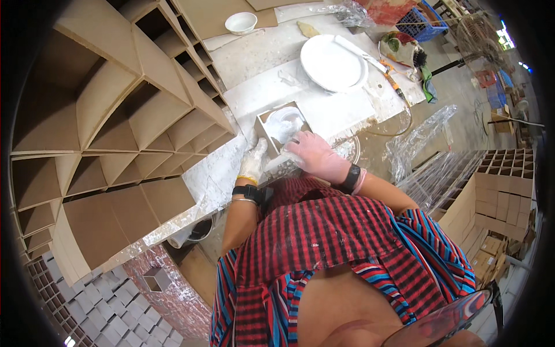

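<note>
A small square open-topped cardboard box [298, 111] sits on the whitened work table in front of me, with smeared white material and a rounded white shape inside. My left hand [252, 163], in a white-smeared glove, is closed at the box's near left side. In a pink glove, my right hand [321, 157] reaches over the near right rim, fingers bent together at the box's opening. A pale narrow piece [276, 162] shows beneath its fingertips; its kind is unclear, and the fingers partly hide it.
A large round white basin [332, 65] stands beyond the box, with an orange-handled tool [395, 85] and hose at its right. A small white bowl [241, 22] lies farther back. Tall cardboard partition grids [139, 69] crowd the left. Clear plastic wrap [419, 141] hangs at right.
</note>
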`<state>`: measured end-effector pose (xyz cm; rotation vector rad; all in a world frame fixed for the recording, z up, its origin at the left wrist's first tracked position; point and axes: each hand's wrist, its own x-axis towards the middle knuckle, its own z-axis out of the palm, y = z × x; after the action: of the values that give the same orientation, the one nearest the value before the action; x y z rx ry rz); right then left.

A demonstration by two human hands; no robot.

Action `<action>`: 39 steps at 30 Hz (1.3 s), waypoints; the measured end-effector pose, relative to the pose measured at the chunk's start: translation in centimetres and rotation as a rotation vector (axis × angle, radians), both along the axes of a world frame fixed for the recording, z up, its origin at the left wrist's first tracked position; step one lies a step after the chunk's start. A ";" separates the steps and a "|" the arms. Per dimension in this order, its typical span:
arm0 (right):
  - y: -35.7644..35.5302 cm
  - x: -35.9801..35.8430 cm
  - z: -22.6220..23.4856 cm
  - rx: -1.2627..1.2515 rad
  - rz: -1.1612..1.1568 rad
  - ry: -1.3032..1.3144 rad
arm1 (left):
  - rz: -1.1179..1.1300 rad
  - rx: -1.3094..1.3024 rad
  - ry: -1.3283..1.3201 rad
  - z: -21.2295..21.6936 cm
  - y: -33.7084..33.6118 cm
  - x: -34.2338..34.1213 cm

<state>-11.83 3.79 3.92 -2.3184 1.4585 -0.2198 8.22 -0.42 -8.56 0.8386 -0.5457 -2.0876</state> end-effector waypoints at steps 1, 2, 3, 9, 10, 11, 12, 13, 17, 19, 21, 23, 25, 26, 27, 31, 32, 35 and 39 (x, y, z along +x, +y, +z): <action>0.0 -0.8 -0.9 -0.072 0.000 -0.065 | -0.008 -0.002 0.005 0.3 0.0 -0.4; 0.0 -1.7 -1.3 -0.145 -0.001 -0.130 | 0.012 0.036 0.044 0.6 0.2 -0.9; -0.1 -2.4 -0.4 -0.047 -0.026 -0.134 | 0.041 0.076 0.074 1.0 0.3 -0.8; -0.9 -5.6 -0.8 -0.084 -0.224 -0.311 | 0.028 -0.048 0.079 0.3 0.0 -0.1; -1.0 -5.6 -0.9 -0.030 -0.197 -0.228 | 0.027 -0.049 0.080 -0.5 0.0 0.0; -0.6 -5.3 -1.2 -0.010 -0.228 -0.272 | 0.030 -0.058 0.016 -2.1 0.1 0.3; -0.9 -5.5 -1.1 -0.010 -0.227 -0.272 | 0.034 -0.067 -0.048 -2.3 0.1 0.4; -1.5 -6.3 -1.4 -0.056 -0.217 -0.257 | 0.031 -0.067 -0.045 -1.9 -0.1 -0.2; -1.7 -6.4 -0.7 -0.002 -0.196 -0.233 | 0.008 -0.015 0.057 -1.3 0.2 -0.4; -2.9 -5.7 0.1 -0.037 -0.171 -0.211 | 0.031 -0.037 0.045 -1.6 0.1 0.5; -4.5 -5.6 0.9 -0.068 -0.169 -0.182 | 0.045 -0.023 -0.016 -1.8 0.3 0.3; -7.3 -4.7 1.8 -0.193 -0.102 -0.242 | 0.060 -0.036 -0.018 -2.3 0.4 0.4; -10.0 -2.8 1.3 -0.230 -0.024 -0.239 | 0.068 -0.052 -0.018 -2.3 0.3 0.3; -10.9 -2.7 1.0 -0.265 0.037 -0.222 | 0.044 -0.046 -0.032 -2.2 0.1 -0.5; -11.4 -1.7 1.0 -0.265 0.045 -0.229 | 0.046 -0.043 -0.057 -2.4 0.3 -0.1; -12.8 -0.4 1.5 -0.129 0.127 -0.027 | 0.038 -0.076 -0.031 -2.8 0.4 1.0; -12.8 -1.6 1.6 -0.118 0.050 -0.048 | 0.029 -0.028 -0.040 -2.1 0.3 0.4; -9.7 -3.2 2.1 -0.094 -0.090 -0.187 | 0.032 -0.003 -0.021 -0.6 0.4 0.0; -7.5 -0.8 1.1 -0.049 -0.209 -0.129 | 0.063 -0.014 -0.014 -1.7 0.6 0.8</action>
<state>-12.64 -3.69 4.99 -2.1434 1.6455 -0.4591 9.06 0.17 -10.27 0.8520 -0.5343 -2.0203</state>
